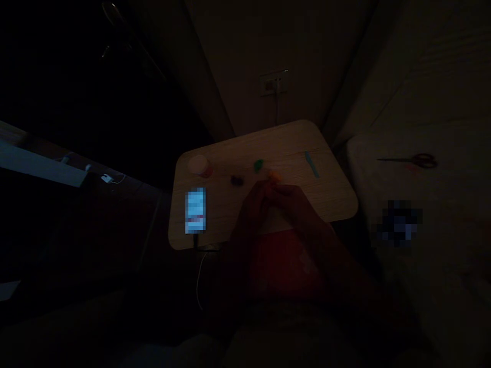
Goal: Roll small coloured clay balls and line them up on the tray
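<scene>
The room is very dark. My left hand (256, 202) and my right hand (289, 198) meet over the front part of a small wooden table (222, 214). Their fingers are closed together around a small red lump (268, 190), mostly hidden by the fingers. Just beyond the fingertips is an orange lump (274, 176); whether it touches them I cannot tell. A green lump (258, 165) lies farther back, with a dark lump (237, 180) to its left. Toward the right lies a flat blue-green strip-like tool (312, 164).
A lidded tub (199, 166) stands at the table's back left. In front of it lies a lit phone (195, 210) with a cable at its lower end. Scissors (420, 160) rest on a pale surface at right. A wall socket (273, 83) holds a plug.
</scene>
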